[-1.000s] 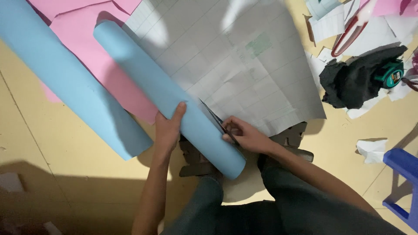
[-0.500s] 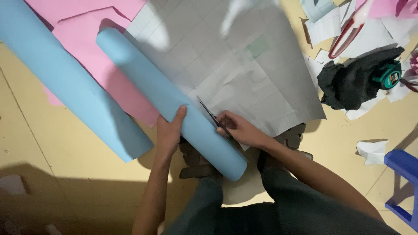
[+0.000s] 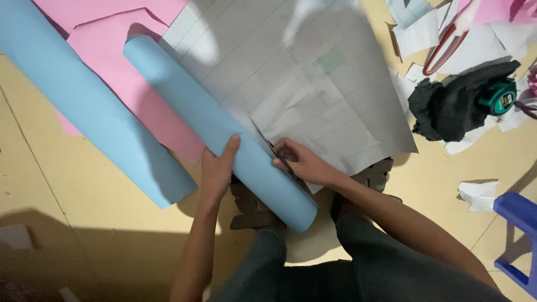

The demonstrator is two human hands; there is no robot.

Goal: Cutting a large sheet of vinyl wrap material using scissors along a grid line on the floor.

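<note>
1. Head view: the left hand (image 3: 217, 168) lies flat with fingers spread on the near blue paper roll (image 3: 218, 131). This presumably keeps the roll from rolling and holds the sheet edge taut.
2. The right hand (image 3: 302, 163) is closed around dark scissors (image 3: 275, 152) just right of that roll. The blades point up along its edge into the grid-printed white sheet (image 3: 302, 84), so the roll seems to guide the cut line.
3. A second, larger blue roll (image 3: 84, 103) lies left of the near roll, apart from both hands.
4. Pink paper (image 3: 112, 89) lies under and between the two rolls.
5. Far right of the near roll sit a black cloth (image 3: 447, 106), a green tape measure (image 3: 498, 96) and a blue stool (image 3: 517, 223), out of the cutting area.
</note>
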